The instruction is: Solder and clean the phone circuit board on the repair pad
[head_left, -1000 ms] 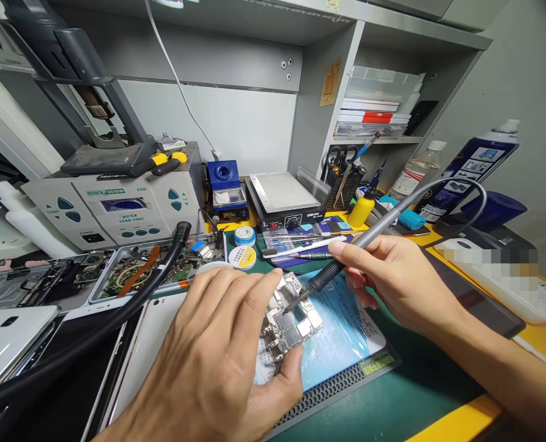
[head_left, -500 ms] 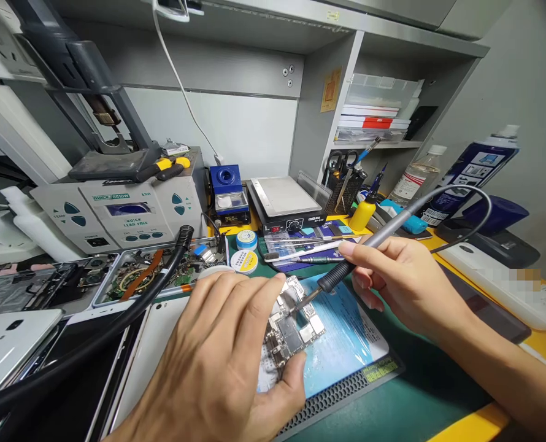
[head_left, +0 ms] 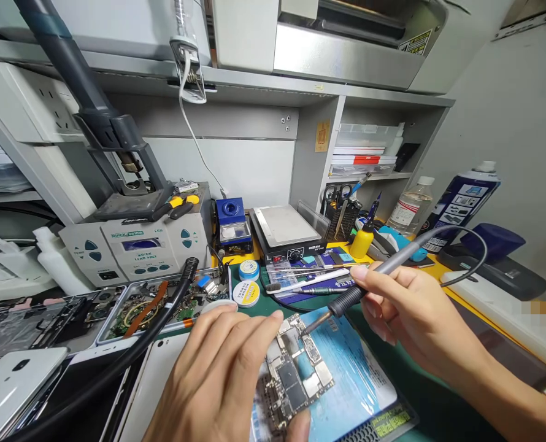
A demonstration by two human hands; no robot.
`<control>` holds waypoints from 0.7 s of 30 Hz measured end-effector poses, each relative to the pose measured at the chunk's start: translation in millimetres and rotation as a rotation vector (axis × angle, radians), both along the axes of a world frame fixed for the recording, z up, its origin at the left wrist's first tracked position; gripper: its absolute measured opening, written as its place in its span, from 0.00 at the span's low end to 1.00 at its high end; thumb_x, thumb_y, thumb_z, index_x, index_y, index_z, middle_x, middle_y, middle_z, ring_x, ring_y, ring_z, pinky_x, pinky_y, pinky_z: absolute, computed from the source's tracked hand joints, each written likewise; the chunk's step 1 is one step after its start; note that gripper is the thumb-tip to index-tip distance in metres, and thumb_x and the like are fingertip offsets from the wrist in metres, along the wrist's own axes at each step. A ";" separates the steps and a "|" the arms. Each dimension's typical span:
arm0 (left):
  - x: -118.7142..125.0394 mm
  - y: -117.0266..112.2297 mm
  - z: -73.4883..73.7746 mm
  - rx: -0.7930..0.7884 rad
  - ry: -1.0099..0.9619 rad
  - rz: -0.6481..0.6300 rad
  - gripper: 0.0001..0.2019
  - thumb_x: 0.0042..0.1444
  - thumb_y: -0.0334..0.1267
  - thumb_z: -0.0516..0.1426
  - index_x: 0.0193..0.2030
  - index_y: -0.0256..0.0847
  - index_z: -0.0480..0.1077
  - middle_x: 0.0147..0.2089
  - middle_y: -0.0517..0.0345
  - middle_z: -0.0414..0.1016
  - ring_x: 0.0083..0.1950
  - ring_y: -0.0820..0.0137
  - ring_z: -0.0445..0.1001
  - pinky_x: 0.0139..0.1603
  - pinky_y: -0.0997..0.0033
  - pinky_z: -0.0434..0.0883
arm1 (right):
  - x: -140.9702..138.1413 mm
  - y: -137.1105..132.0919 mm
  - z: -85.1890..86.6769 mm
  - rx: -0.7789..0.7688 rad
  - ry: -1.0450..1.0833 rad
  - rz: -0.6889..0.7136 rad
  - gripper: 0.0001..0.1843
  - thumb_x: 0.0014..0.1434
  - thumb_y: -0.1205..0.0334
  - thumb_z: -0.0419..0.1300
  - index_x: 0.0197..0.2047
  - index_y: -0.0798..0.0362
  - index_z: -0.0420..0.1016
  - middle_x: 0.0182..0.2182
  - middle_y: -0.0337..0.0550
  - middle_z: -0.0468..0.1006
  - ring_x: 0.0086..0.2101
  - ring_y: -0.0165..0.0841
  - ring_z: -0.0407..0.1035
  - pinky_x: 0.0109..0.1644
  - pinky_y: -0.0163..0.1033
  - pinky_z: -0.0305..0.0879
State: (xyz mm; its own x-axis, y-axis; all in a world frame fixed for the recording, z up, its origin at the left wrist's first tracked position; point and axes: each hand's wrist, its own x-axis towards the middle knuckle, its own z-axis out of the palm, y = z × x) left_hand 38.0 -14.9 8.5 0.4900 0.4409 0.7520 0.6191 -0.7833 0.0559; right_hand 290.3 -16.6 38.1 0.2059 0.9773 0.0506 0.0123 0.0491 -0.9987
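My left hand (head_left: 222, 374) grips a small circuit board (head_left: 296, 368) by its left and near edges, fingers on top and thumb at the bottom. In my right hand (head_left: 406, 307) is a soldering iron (head_left: 378, 276) with a ribbed black sleeve, slanting down to the left. Its metal tip reaches the board's upper part; whether it touches cannot be made out. Under the board lies a blue, glossy sheet (head_left: 356, 374) on a grey mat (head_left: 392, 423). A white-handled brush (head_left: 310, 281) lies just beyond the iron.
Behind stand a hot-air station (head_left: 135, 245), a blue soldering iron stand (head_left: 231, 227) and a flat heating plate (head_left: 286, 230). A black hose (head_left: 162, 325) crosses the left side over several phones. A yellow bottle (head_left: 362, 239) and a spray can (head_left: 461, 205) are at right.
The camera view has tilted up, so the bench sits lower and more shelf shows. My left hand keeps hold of the board; the iron's tip stays near its upper part.
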 end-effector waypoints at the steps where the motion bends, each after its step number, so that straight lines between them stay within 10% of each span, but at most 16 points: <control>1: -0.1 0.3 0.2 0.005 -0.002 0.003 0.24 0.58 0.41 0.58 0.59 0.33 0.66 0.51 0.46 0.78 0.57 0.56 0.74 0.59 0.53 0.69 | 0.9 -0.2 -0.8 0.000 -0.012 0.002 0.24 0.56 0.49 0.70 0.19 0.51 0.65 0.14 0.32 0.63 0.13 0.26 0.59 0.16 0.34 0.49; 21: 0.3 2.3 -0.6 -0.015 0.003 -0.023 0.25 0.57 0.39 0.58 0.61 0.35 0.65 0.49 0.46 0.79 0.55 0.53 0.76 0.60 0.50 0.71 | 2.0 -10.4 2.9 -0.051 0.019 0.300 0.12 0.62 0.54 0.67 0.31 0.52 0.75 0.19 0.35 0.71 0.20 0.28 0.66 0.22 0.30 0.63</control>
